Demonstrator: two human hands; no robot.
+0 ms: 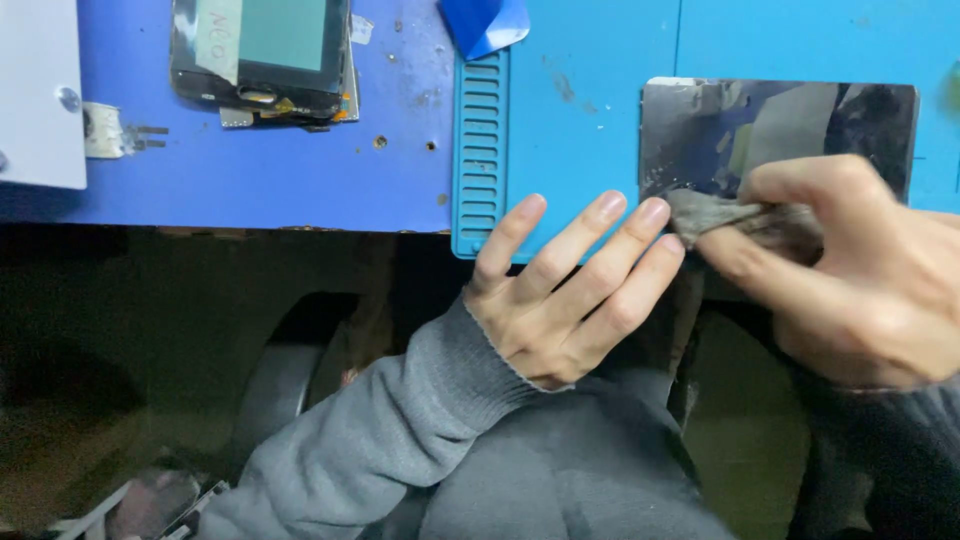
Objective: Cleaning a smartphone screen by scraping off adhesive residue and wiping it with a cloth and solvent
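A shiny, reflective metal plate (730,125) lies flat on the light blue mat (590,100). My right hand (860,270) is shut on a crumpled grey cloth (735,218) and presses it on the plate's near left corner. My left hand (560,290) rests flat with fingers spread at the mat's near edge. Its fingertips touch the plate's near left corner, right beside the cloth. Both arms wear grey knit sleeves.
A dismantled phone screen assembly (262,55) lies at the far left on the dark blue table (250,170). A white box (40,90) sits at the left edge. A blue plastic pry tool (485,22) lies at the top. The mat's ribbed strip (481,150) runs vertically.
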